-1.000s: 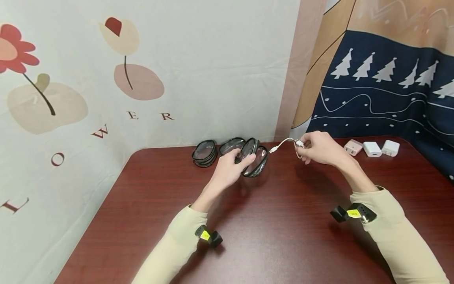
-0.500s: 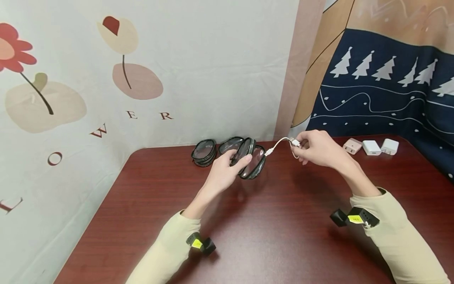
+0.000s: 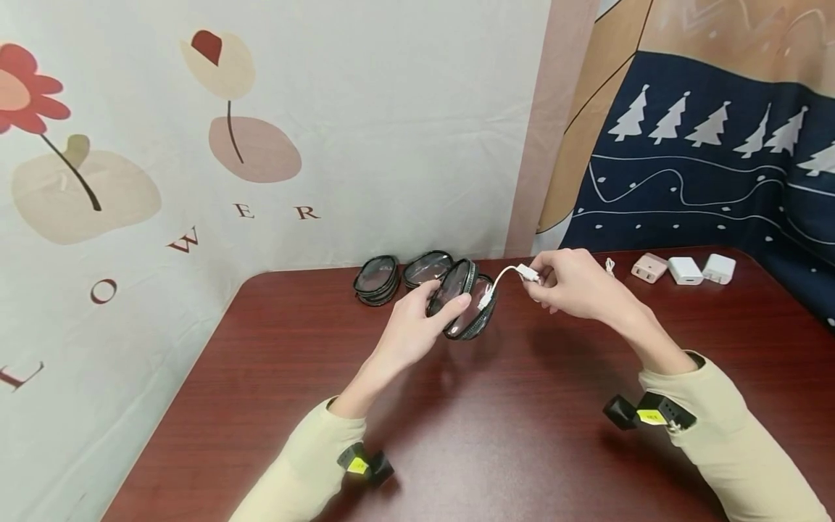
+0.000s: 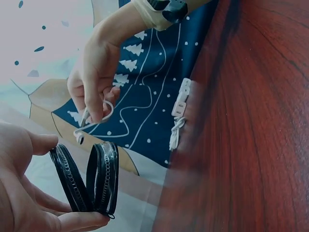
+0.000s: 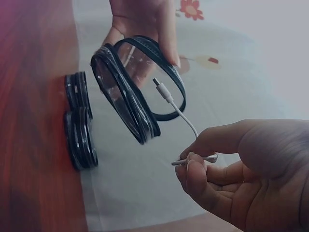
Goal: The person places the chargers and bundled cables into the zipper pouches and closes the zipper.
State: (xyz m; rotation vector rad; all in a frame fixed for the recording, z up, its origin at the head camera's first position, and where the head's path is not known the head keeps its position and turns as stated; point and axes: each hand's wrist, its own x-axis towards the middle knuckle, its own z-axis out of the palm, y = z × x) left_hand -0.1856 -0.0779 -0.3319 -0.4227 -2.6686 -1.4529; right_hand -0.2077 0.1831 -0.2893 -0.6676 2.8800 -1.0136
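My left hand (image 3: 414, 330) holds a small round zip pouch (image 3: 450, 284) above the table, thumb on one side. Its clear faces have black zipper trim, and the two halves spread apart like a clamshell. Between finger and thumb, my right hand (image 3: 577, 284) pinches a short white charging cable (image 5: 186, 116). One metal-tipped connector (image 5: 163, 89) points into the pouch's mouth, overlapping the clear half in the right wrist view. The cable's other plug (image 3: 527, 272) sits at my right fingertips. In the left wrist view the pouch (image 4: 104, 179) shows its zipper edges side-on.
Two more clear pouches with black trim, one at left (image 3: 376, 280) and one behind my left hand (image 3: 427, 268), lie along the table's back edge. At back right are a bundled white cable (image 3: 609, 267), a pink charger (image 3: 649, 267) and two white chargers (image 3: 685, 271). Printed cloth hangs behind.
My right hand has moved left, bringing the cable's connector from beside the pouch to its open mouth. The pouch has dipped slightly. The bundled cable by the pink charger has come into view.
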